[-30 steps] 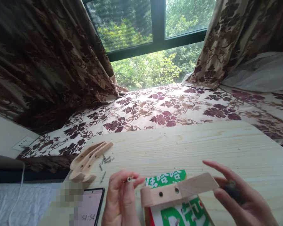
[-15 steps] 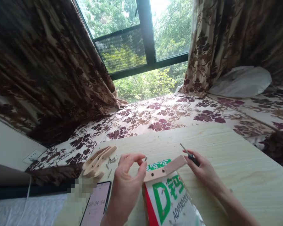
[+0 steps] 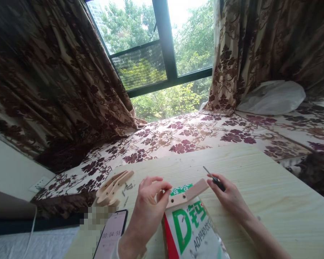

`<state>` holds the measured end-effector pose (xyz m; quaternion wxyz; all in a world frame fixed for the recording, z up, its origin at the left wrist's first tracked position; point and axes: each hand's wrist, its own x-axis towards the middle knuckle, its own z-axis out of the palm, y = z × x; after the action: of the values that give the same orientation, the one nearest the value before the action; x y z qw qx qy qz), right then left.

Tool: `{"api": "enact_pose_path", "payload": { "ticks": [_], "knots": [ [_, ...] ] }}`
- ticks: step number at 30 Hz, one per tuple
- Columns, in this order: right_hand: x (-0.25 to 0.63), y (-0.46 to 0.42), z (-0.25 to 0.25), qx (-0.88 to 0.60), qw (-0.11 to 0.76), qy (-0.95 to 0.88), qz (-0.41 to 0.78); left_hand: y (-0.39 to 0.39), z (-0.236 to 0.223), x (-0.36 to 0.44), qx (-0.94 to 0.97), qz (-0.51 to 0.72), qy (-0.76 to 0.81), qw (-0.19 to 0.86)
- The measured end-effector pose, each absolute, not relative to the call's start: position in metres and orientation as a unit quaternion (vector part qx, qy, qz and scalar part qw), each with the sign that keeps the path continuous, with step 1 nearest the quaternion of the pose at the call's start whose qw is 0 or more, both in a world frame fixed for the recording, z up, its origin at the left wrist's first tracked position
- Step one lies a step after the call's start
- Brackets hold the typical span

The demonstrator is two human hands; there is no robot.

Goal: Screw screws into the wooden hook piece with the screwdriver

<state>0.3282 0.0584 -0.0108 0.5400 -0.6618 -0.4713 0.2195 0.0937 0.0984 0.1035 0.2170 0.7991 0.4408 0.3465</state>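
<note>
My left hand (image 3: 152, 201) has thumb and forefinger pinched together just above the left end of an angled wooden piece (image 3: 189, 193). The small screw in that pinch is mostly hidden by the fingertips. Two dark holes show in the wooden piece, which lies across a printed carton (image 3: 197, 233) in white, green and red. In my right hand (image 3: 229, 194) is a screwdriver (image 3: 218, 182) with a dark handle, its metal shaft pointing up and to the left. The fingertips of that hand also touch the right end of the wooden piece.
Several curved wooden pieces (image 3: 115, 189) lie at the left of the pale wooden table (image 3: 259, 172), with loose screws (image 3: 129, 186) beside them. A phone (image 3: 112, 233) showing a timer lies left of my left hand. Behind the table is a flower-patterned ledge (image 3: 178, 138) below a window.
My left fingertips have closed further, hiding the screw that showed between them, and sit closer to the wooden piece. My right hand still holds the screwdriver; the view has shifted slightly.
</note>
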Motion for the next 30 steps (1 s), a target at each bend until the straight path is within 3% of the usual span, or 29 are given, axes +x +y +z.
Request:
{"api": "enact_pose_path", "payload": {
  "ticks": [13, 19, 30],
  "knots": [
    [0.327, 0.056, -0.01, -0.662, 0.53, -0.483, 0.218, 0.1, 0.099, 0.098, 0.816, 0.318, 0.431, 0.215],
    [0.327, 0.057, -0.011, -0.657, 0.533, -0.486, 0.22, 0.101, 0.106, 0.095, 0.799, 0.283, 0.447, 0.287],
    [0.327, 0.057, -0.013, -0.652, 0.536, -0.489, 0.221, 0.173, 0.088, 0.09, 0.743, 0.125, 0.5, 0.426]
  ]
}}
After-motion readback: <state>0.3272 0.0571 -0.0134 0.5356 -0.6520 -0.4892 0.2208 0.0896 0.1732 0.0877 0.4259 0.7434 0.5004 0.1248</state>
